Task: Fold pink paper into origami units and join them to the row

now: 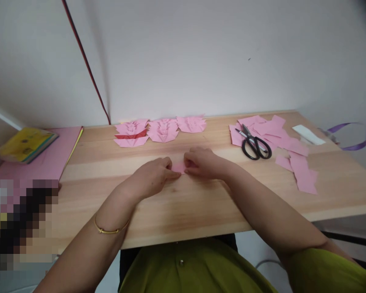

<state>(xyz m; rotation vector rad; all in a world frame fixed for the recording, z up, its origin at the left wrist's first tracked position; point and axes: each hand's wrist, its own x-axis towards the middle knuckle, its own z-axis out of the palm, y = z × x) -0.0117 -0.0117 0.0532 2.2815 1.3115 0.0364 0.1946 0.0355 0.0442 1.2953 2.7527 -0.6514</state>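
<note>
Between my two hands, at the middle of the wooden table [158,228], lies a small piece of pink paper [178,167]. My left hand [152,175] has its fingers closed on the paper's left side, thumb stretched along the near edge. On the other side my right hand [205,163] grips the paper with curled fingers. Most of the paper is covered by the fingers, so its folds cannot be made out. Behind the hands, folded pink paper pieces [163,130] lie in several overlapping groups near the wall, with a red strip [131,134] among them.
To the right, black-handled scissors [253,144] and a pen [238,132] rest by loose pink paper pieces [300,173]. A white strip [308,134] and a purple ribbon [347,127] lie farther right. At left, a yellow packet [26,142] sits on a large pink sheet [68,142].
</note>
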